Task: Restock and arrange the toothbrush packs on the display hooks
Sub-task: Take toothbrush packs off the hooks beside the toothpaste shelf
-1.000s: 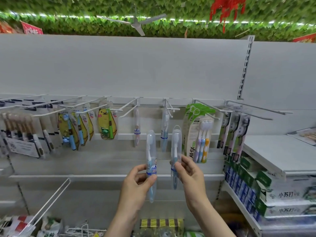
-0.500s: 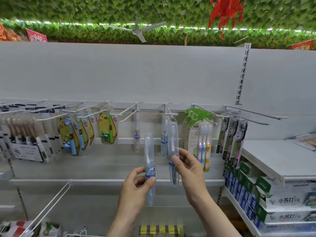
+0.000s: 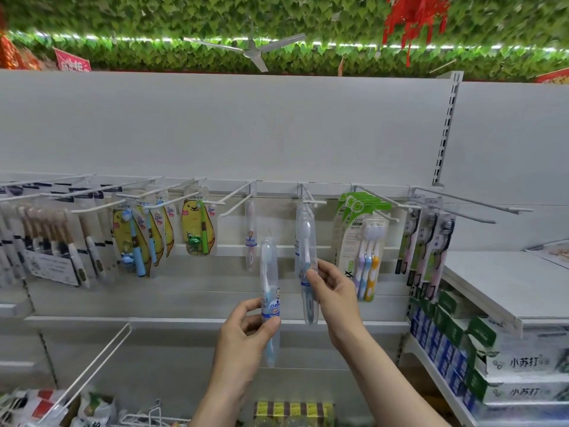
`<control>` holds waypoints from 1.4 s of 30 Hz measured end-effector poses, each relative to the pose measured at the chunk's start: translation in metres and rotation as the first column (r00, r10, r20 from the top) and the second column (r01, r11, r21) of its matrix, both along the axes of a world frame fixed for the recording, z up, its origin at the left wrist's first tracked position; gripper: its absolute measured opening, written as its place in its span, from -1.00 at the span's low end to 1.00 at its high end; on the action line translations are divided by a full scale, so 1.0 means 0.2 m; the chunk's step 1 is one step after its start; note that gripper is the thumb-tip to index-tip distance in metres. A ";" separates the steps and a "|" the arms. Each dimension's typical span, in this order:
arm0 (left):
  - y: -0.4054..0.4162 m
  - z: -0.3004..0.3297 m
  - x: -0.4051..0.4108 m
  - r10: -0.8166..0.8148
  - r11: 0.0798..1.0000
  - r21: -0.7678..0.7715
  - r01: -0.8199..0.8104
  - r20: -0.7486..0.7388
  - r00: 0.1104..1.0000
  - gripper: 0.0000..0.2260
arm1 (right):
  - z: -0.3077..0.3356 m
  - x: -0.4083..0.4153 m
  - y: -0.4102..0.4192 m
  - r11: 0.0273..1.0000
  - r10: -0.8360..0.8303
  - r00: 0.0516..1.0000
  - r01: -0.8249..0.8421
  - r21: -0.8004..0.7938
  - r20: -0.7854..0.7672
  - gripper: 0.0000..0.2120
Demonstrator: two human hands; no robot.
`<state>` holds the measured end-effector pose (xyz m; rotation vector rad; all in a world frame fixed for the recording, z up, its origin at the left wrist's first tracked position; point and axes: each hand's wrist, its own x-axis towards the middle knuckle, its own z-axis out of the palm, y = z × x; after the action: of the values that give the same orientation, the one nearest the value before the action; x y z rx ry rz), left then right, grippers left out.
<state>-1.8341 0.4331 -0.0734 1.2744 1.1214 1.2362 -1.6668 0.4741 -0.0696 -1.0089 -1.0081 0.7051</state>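
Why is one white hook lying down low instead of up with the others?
It looks odd: a loose white hook leans at a slant near the lower left shelf, not mounted on the rail with the other hooks. Why it is there cannot be told.

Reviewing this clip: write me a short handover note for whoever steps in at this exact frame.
Left hand: grips one clear-cased blue toothbrush pack upright, below the hooks, not hung.
Right hand: pinches a second clear pack, its top up at the centre hook, where similar packs already hang; whether it is threaded on cannot be told.
Done: other hooks carry stock; the pink pack hangs alone on its hook.
Left: seat the right-hand pack, hang the left-hand one, straighten the rows.
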 end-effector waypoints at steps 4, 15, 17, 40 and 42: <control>0.00 -0.01 0.00 -0.007 1.000 0.002 0.007 -0.012 1.000 -0.74 | 0.01 0.03 0.16 0.999 -0.024 0.999 0.025 -0.044 0.028 -0.81; -0.02 0.01 0.00 -0.027 0.999 0.032 0.027 0.015 1.000 -0.75 | 0.01 0.11 0.25 0.989 -0.040 0.995 0.053 -0.137 0.096 -0.71; -0.03 0.01 0.00 -0.033 0.999 0.037 0.032 0.019 0.999 -0.75 | 0.02 0.10 0.21 0.990 -0.058 0.994 0.069 -0.125 0.088 -0.57; -0.05 0.01 0.25 -0.242 0.960 0.155 0.233 0.042 0.969 -0.73 | 0.26 0.07 -0.24 0.981 0.170 0.982 -0.177 0.083 0.084 -0.83; -0.04 0.01 0.25 -0.236 0.962 0.153 0.226 0.047 0.971 -0.75 | 0.26 0.07 -0.21 0.982 0.161 0.984 -0.167 0.088 0.074 -0.84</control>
<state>-1.7843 0.4250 -0.0716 1.4219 0.8206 1.1909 -1.6526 0.4311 -0.0170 -0.8793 -1.1822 0.7562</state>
